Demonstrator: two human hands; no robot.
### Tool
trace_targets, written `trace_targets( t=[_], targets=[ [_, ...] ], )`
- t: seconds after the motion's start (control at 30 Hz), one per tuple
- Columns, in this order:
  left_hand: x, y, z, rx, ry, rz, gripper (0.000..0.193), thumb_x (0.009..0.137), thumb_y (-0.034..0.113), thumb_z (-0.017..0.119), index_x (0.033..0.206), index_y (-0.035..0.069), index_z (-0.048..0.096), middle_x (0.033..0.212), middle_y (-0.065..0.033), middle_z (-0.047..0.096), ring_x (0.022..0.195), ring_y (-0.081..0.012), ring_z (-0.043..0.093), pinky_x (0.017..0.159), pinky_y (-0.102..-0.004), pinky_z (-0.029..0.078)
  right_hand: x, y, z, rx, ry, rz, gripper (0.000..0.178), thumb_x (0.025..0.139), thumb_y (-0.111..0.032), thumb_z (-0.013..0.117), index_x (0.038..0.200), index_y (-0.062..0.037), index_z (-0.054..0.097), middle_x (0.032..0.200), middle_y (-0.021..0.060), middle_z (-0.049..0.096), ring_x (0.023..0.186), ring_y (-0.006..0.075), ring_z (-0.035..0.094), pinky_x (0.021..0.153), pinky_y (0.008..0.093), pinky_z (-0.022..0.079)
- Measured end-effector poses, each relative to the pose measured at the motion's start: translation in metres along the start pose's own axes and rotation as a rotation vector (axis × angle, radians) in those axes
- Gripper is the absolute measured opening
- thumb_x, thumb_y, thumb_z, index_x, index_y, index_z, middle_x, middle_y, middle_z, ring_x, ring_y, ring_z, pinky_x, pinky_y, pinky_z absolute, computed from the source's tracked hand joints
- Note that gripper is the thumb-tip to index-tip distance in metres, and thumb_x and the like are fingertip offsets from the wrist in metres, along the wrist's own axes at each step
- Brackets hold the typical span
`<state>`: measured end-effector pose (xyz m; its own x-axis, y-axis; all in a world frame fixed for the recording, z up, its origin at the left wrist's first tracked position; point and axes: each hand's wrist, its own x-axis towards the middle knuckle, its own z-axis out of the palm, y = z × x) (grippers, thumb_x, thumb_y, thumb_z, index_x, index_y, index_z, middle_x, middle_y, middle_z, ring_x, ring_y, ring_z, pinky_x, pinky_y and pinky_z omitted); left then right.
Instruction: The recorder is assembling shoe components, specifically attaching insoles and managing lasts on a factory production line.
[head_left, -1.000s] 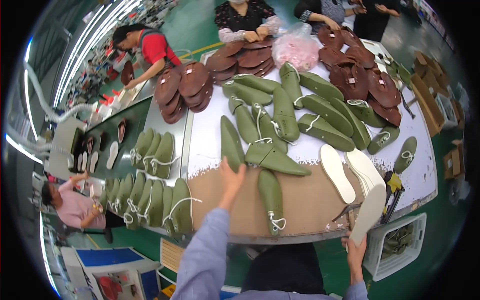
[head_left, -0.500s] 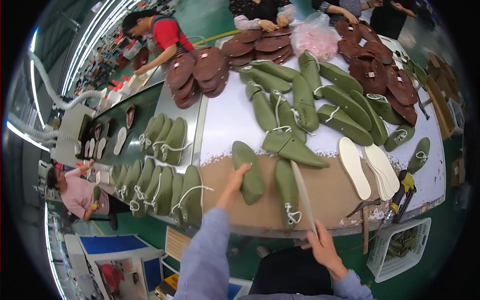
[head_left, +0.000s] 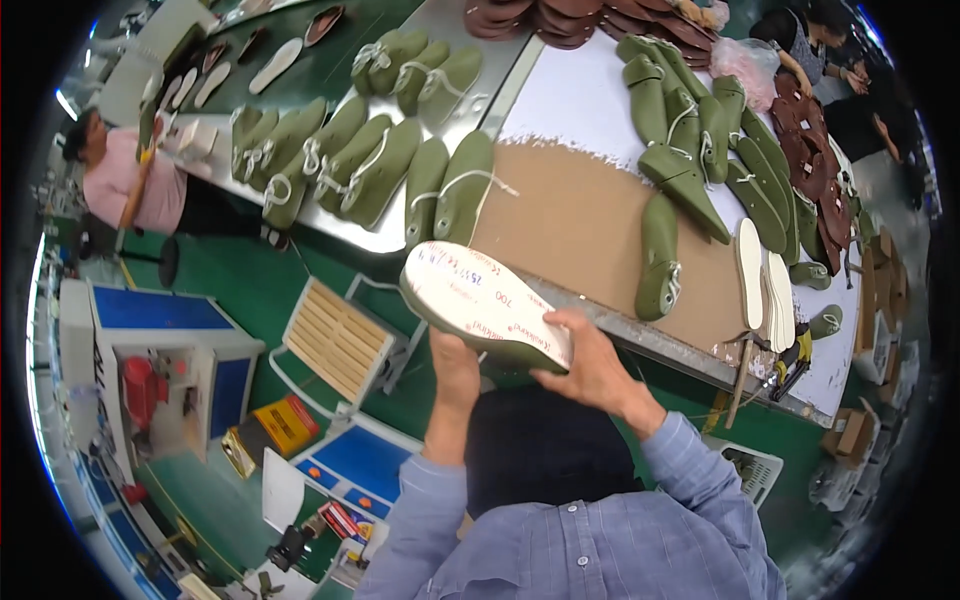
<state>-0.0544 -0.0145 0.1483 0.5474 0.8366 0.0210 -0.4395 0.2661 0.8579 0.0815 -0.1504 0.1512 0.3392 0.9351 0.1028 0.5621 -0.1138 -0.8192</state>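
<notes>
In front of my body I hold a green shoe last (head_left: 470,336) with its sole turned up. A white insole (head_left: 490,300) with printed marks lies along that sole. My left hand (head_left: 456,372) is closed round the last's side from below, its fingers partly hidden. At the other end, my right hand (head_left: 592,368) grips the last and insole together, thumb on top of the insole. Another green last (head_left: 658,262) lies on the brown part of the worktable (head_left: 560,220). Farther right are a single white insole (head_left: 750,275) and an insole stack (head_left: 780,305).
Rows of green lasts (head_left: 380,170) stand on the metal bench at left. More lasts (head_left: 690,190) and brown leather pieces (head_left: 800,140) pile up at right. A hammer (head_left: 741,375) overhangs the table edge. A slatted chair (head_left: 335,335) and white crate (head_left: 762,468) stand nearby; a co-worker (head_left: 135,180) is at left.
My left hand has lifted the last off the table and brought it near my body. The insole from my right hand now lies on its sole. My view has swung left.
</notes>
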Motion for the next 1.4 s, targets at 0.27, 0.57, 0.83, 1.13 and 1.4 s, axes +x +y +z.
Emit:
trace_targets(
  t=[0.27, 0.57, 0.83, 1.13, 1.4],
  targets=[
    [-0.011, -0.013, -0.101, -0.047, 0.423, -0.118, 0.047, 0.091, 0.008, 0.06, 0.135, 0.001, 0.044, 0.114, -0.0155, 0.059, 0.102, -0.0215, 0.06, 0.09, -0.032, 0.049, 0.011, 0.038, 0.074, -0.312, -0.207, 0.008, 0.083, 0.064, -0.015, 0.083, 0.134, -0.0045, 0.039, 0.119, 0.0189, 0.052, 0.111, 0.037, 0.051, 0.097, 0.0425, 0.043],
    [-0.084, -0.005, -0.147, 0.066, 0.429, -0.25, 0.046, 0.096, 0.011, 0.056, 0.137, 0.001, 0.037, 0.121, -0.018, 0.055, 0.107, -0.0234, 0.059, 0.09, -0.0332, 0.05, 0.014, 0.033, 0.083, -0.489, -0.297, -0.281, 0.079, 0.06, -0.008, 0.08, 0.131, -0.0066, 0.045, 0.114, 0.0093, 0.055, 0.103, 0.028, 0.054, 0.085, 0.0394, 0.044],
    [-0.101, -0.001, -0.158, 0.236, 0.343, -0.331, 0.047, 0.098, 0.017, 0.056, 0.137, -0.001, 0.038, 0.128, -0.0167, 0.052, 0.114, -0.0217, 0.054, 0.095, -0.0343, 0.048, 0.035, 0.034, 0.081, -0.504, -0.343, -0.33, 0.044, 0.071, -0.006, 0.067, 0.113, -0.0086, 0.053, 0.097, 0.0062, 0.056, 0.096, 0.0262, 0.055, 0.079, 0.0371, 0.044],
    [-0.099, -0.006, -0.171, 0.467, 0.313, -0.369, 0.039, 0.094, 0.011, 0.058, 0.131, 0.001, 0.049, 0.126, -0.0156, 0.053, 0.111, -0.0213, 0.054, 0.097, -0.0319, 0.043, 0.02, 0.053, 0.095, -0.475, -0.218, -0.357, 0.037, 0.078, -0.013, 0.063, 0.115, -0.0095, 0.055, 0.096, 0.0059, 0.055, 0.09, 0.0246, 0.054, 0.075, 0.0364, 0.044],
    [-0.044, -0.016, -0.091, 1.624, -0.582, 0.169, 0.081, 0.078, 0.028, 0.072, 0.144, 0.001, 0.033, 0.135, -0.0208, 0.046, 0.128, -0.0393, 0.039, 0.11, -0.0563, 0.023, 0.007, 0.064, 0.136, -0.42, -0.14, -0.375, 0.051, 0.078, -0.015, 0.059, 0.126, -0.0002, 0.05, 0.106, 0.0125, 0.058, 0.1, 0.0274, 0.057, 0.086, 0.0371, 0.046]
  ],
)
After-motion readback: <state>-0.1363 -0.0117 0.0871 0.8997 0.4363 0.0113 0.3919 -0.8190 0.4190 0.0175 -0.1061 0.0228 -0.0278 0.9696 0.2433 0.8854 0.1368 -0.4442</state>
